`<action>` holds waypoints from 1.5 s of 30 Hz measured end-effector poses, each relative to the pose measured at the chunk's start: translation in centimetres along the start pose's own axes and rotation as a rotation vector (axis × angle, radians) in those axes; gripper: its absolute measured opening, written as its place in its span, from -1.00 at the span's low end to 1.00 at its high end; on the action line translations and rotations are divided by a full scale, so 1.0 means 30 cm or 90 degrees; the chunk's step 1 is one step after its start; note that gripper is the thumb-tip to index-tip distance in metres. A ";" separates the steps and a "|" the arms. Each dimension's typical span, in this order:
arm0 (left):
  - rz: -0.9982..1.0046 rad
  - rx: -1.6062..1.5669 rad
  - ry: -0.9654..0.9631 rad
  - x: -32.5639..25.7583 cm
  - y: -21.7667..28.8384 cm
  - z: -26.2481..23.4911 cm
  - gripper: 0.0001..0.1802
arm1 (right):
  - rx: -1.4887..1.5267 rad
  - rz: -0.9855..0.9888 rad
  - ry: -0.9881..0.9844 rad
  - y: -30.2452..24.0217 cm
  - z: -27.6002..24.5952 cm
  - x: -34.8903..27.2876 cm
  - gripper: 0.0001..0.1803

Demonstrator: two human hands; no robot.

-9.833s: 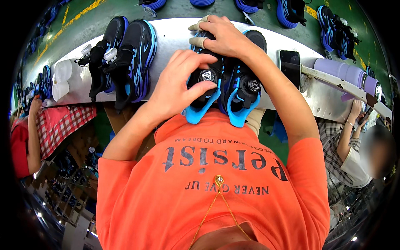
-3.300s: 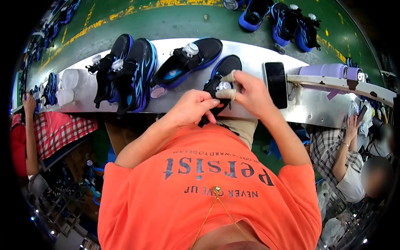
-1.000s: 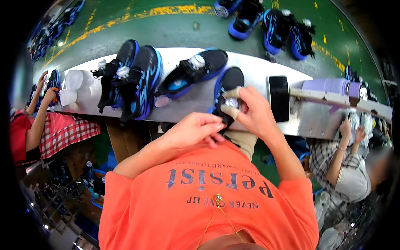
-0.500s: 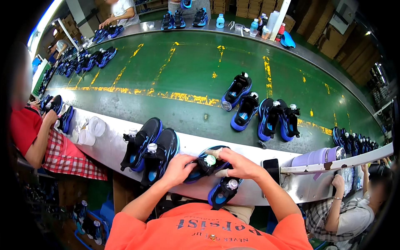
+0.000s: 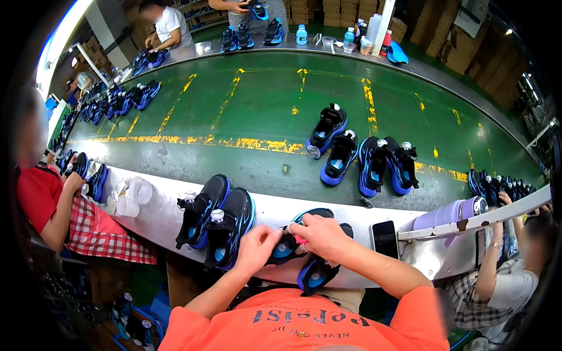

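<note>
A black and blue sports shoe (image 5: 284, 250) lies in front of me on the bench ledge, between my hands. My left hand (image 5: 256, 248) is closed in a pinch at the shoe's collar. From the right, my right hand (image 5: 324, 235) bends over the shoe's upper, fingers closed, with a small pink thing (image 5: 300, 240) showing at the fingertips. What that thing is I cannot make out. A second such shoe (image 5: 317, 274) sits nearer my body, partly behind my right hand and wrist. To my left stand two more shoes, one (image 5: 205, 209) behind the other (image 5: 232, 225), with round clear-and-white dials.
Several shoes (image 5: 333, 126) stand on the green conveyor belt (image 5: 234, 105). Right of me are a black phone (image 5: 384, 238), a lilac bottle (image 5: 445, 214) and a white metal bar (image 5: 497, 216). Clear plastic cups (image 5: 139, 191) stand at left. Co-workers sit on both sides and across.
My left hand has shifted right along the shoe, and my right hand has closed over the upper. The shoe's white dial no longer shows; a pink thing does. My view has shifted slightly.
</note>
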State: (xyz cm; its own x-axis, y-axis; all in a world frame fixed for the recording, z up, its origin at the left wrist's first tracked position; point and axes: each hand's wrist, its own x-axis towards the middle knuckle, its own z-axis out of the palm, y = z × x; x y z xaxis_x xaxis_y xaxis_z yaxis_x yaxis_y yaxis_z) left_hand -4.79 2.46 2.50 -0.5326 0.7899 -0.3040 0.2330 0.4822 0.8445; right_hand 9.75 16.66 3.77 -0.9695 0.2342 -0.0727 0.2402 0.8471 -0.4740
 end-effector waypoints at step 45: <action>0.001 0.094 -0.020 -0.115 0.032 0.165 -0.65 | 0.187 -0.008 0.256 0.074 0.040 -0.116 -0.76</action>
State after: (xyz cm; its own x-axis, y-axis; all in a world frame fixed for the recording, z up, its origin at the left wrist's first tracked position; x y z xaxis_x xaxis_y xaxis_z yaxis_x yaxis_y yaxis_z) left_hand 1.29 2.06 2.17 -0.5074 0.8007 -0.3183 0.3518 0.5297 0.7718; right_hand 13.60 17.15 1.92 -0.8624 0.4392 0.2515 0.1481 0.6942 -0.7044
